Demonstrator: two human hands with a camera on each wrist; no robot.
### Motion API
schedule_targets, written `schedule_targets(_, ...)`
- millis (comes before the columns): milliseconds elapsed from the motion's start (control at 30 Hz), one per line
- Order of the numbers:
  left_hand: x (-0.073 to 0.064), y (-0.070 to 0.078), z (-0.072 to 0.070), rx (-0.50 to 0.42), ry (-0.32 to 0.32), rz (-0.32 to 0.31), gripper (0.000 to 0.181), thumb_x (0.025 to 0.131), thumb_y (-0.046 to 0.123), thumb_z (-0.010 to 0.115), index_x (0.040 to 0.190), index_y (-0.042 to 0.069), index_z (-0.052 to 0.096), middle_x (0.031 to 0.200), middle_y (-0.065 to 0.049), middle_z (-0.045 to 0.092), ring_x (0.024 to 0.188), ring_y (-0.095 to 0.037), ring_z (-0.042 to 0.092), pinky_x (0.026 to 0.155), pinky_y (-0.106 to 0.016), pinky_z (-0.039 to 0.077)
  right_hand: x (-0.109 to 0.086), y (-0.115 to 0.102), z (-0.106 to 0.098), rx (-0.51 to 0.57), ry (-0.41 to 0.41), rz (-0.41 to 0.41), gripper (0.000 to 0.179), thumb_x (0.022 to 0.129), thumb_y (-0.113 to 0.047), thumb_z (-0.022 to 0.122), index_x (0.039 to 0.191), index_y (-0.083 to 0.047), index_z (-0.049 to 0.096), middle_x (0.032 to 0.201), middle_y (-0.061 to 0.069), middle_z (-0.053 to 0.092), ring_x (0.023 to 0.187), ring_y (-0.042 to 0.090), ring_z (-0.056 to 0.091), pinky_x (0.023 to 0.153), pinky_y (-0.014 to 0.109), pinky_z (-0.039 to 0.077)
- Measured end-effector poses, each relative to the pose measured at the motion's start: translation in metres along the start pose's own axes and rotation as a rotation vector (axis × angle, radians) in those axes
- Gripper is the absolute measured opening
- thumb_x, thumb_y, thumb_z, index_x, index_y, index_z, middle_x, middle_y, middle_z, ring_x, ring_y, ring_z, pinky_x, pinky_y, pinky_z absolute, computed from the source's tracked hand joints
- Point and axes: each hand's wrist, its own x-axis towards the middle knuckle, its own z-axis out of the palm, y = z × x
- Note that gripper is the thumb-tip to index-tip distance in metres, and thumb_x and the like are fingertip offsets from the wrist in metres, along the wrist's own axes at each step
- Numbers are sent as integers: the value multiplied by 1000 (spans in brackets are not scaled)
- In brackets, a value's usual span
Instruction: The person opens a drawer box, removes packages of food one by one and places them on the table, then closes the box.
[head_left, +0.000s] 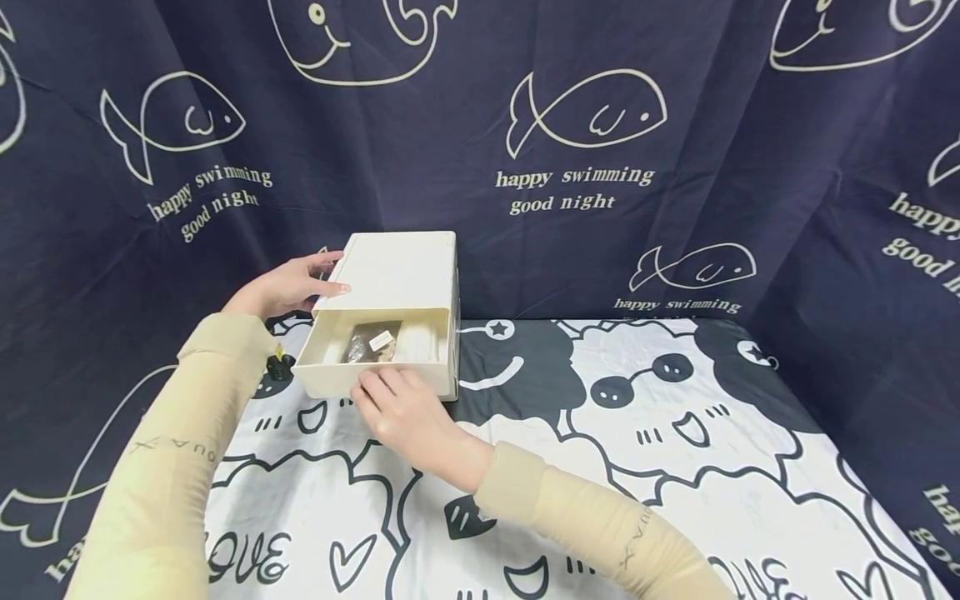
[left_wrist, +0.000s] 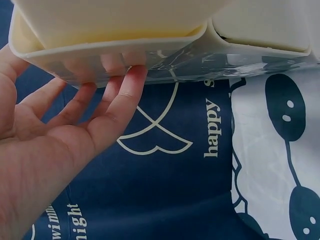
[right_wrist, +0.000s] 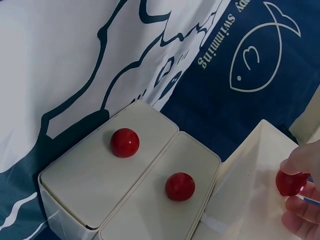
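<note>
A white drawer cabinet [head_left: 401,262] stands against the back cloth, its top drawer [head_left: 326,379] pulled partway out. Inside that drawer lies a dark, shiny plastic packet [head_left: 367,340] with a white label. My right hand [head_left: 411,417] is at the drawer's front; the right wrist view shows thumb and fingers pinching its round red knob [right_wrist: 290,183]. Two other drawer fronts, pushed in, carry red knobs [right_wrist: 125,143] of the same kind. My left hand [head_left: 288,285] rests against the cabinet's left side, its fingers [left_wrist: 131,87] extended and touching the glossy surface.
A white cloth [head_left: 660,500] with black cartoon prints covers the table. Dark blue fabric [head_left: 585,250] with fish drawings hangs behind and at the sides. Left of the drawer is a small black item [head_left: 281,367] with a yellow tip, too small to identify.
</note>
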Motion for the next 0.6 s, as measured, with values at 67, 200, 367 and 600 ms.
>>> schedule_targets(67,1,0,0,-6,-3,-3,86,88,27,68,153,19,13,155,-19,14,126,-36,40,95,-53,44,0,-1,-1,-5,2,-3,27,93,-10,44,97,-10,71,97,2,63,84,17,57,68,24,44)
schedule_targets(200,1,1,0,-8,-4,2,86,88,26,68,153,18,13,155,-20,14,128,-37,39,96,-55,42,0,-2,-4,-15,5,-11,27,93,-10,45,97,-10,71,97,2,64,84,17,57,69,24,44)
schedule_targets(367,-1,3,0,-2,-4,7,86,88,27,68,153,16,13,154,-20,15,128,-37,39,96,-54,42,0,-3,-7,-21,-4,-10,26,93,-11,45,97,-10,71,97,2,64,85,16,58,69,24,44)
schedule_targets(600,-4,3,1,2,-15,18,85,88,27,67,153,17,13,152,-20,18,122,-36,45,91,-46,47,-4,-8,-6,-14,-23,-12,33,96,-9,37,99,-10,70,99,3,64,88,18,58,69,25,43)
